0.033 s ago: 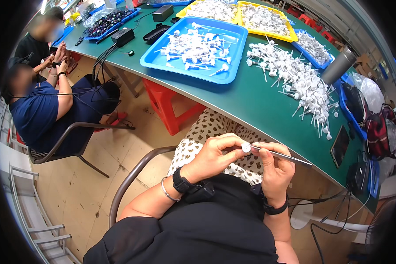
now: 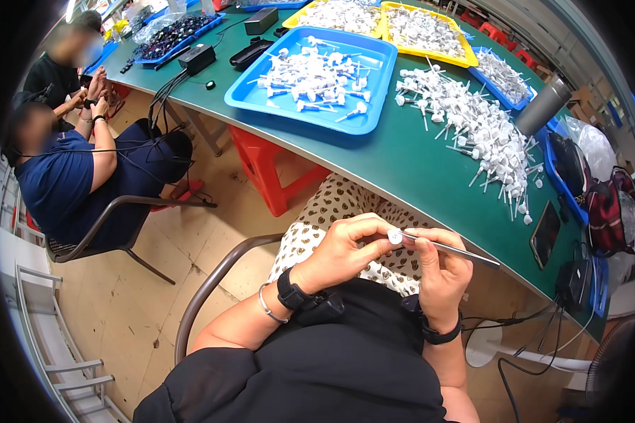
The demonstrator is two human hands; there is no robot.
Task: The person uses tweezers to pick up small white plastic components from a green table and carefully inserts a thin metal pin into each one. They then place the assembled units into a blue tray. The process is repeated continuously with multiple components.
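Above my lap, my left hand (image 2: 351, 247) pinches a small white round-headed plastic part (image 2: 395, 237) between thumb and fingertips. My right hand (image 2: 443, 271) is closed around a slim, flat metal tool (image 2: 466, 254). One end of that tool meets the white part, and the other sticks out to the right past my knuckles; its exact kind cannot be made out. Beyond my hands, a heap of similar white parts with thin stems (image 2: 473, 127) lies loose on the green table (image 2: 374, 155). More of them sit in a shallow blue tray (image 2: 243, 92) to the left.
Yellow trays (image 2: 466, 60) of white parts stand at the back. A grey bottle (image 2: 543, 106), a phone (image 2: 545, 235) and a plaid bag (image 2: 610, 218) are at the right. A red stool (image 2: 261, 169) is under the table. Two seated people work at the left, one in a dark blue shirt (image 2: 63, 176).
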